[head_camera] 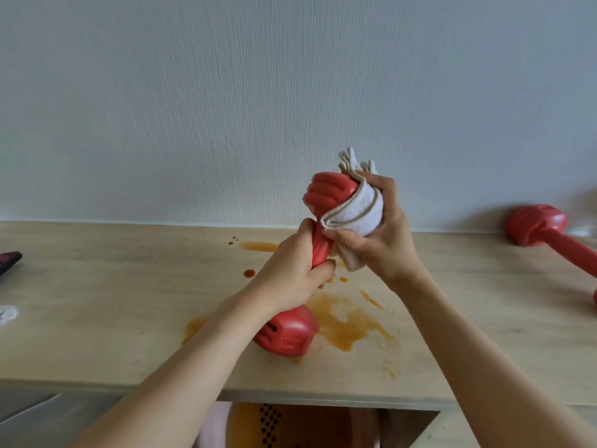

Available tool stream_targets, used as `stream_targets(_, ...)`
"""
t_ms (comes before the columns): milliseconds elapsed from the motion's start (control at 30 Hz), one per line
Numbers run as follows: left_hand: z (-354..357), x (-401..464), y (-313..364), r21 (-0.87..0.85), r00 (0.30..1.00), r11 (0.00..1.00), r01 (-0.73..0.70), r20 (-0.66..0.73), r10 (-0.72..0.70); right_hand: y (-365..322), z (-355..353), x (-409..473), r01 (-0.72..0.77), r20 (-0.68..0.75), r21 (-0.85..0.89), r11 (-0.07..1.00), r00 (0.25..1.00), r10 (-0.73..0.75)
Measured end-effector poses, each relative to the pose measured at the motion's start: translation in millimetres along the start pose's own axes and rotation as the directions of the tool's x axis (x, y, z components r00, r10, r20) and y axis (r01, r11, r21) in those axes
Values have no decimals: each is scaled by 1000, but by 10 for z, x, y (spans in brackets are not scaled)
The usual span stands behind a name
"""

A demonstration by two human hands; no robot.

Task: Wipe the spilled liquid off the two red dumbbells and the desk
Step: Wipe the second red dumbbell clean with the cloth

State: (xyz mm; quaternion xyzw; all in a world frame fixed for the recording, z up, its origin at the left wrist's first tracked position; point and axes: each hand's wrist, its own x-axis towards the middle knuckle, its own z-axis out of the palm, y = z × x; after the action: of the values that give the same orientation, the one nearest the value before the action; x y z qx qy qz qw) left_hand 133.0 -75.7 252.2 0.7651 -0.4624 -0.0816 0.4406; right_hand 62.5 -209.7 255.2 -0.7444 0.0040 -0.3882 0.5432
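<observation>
My left hand (290,270) grips the handle of a red dumbbell (326,192), which stands tilted with its lower head (287,334) resting on the wooden desk (113,318). My right hand (378,240) holds a folded white cloth (355,211) pressed around the dumbbell's upper head. Orange-brown spilled liquid (349,324) spreads on the desk beside the lower head, with smaller drops (258,246) farther back. A second red dumbbell (546,231) lies at the far right against the wall, partly cut off by the frame edge.
A dark object (9,258) pokes in at the left edge, with a small white patch (8,313) below it. The white wall rises right behind the desk. Under the desk's front edge sits an orange perforated container (290,425).
</observation>
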Motion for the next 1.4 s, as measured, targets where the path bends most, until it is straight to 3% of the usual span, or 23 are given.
stream_targets(167,29,73,-64,42,999,999,19,-33,-18,-198,258,64,-155,-214,-327,932,973,87)
stream_targets(267,53,65,-57,13,1000,1000,-6,-22,7,-248,299,48,-168,-253,-373,912,965,74)
stream_targets(333,62,52,-56,-27,999,999,-17,-31,16,-211,208,52,-99,-186,-327,940,982,39)
stream_targets(467,63,23,-39,-86,1000,996,-14,3,14,-41,-28,27,-39,19,35,999,999,38)
stream_targets(567,49,29,-40,-117,1000,993,17,25,-14,-19,-53,33,-95,40,57,994,995,93)
stream_targets(733,53,79,-50,-79,999,996,43,18,-42,-247,256,67,-198,-216,-315,928,967,133)
stream_targets(833,81,78,-42,-103,999,995,16,36,-12,-247,285,66,-228,-269,-352,908,954,135)
stream_targets(900,89,68,-44,-153,1000,988,13,23,-9,-216,194,50,-149,-198,-280,948,976,95)
stream_targets(967,90,47,-21,-187,999,982,23,43,-15,-94,42,22,-112,-93,-21,993,990,110)
stream_targets(1033,78,25,-3,-221,995,974,40,97,-19,32,-60,-7,-137,31,235,962,991,133)
stream_targets(1133,49,21,-7,-268,990,961,63,138,-26,24,-61,-1,-164,41,244,956,987,158)
stream_targets(1200,12,37,-18,-195,993,978,69,107,-48,-28,-2,9,-169,-55,144,975,982,179)
stream_targets(1267,-20,26,8,31,997,996,79,11,-79,-76,77,23,-176,-166,-12,984,971,172)
stream_targets(1400,111,-104,72,321,990,945,69,-139,-25,-179,217,23,-212,-303,-276,937,945,125)
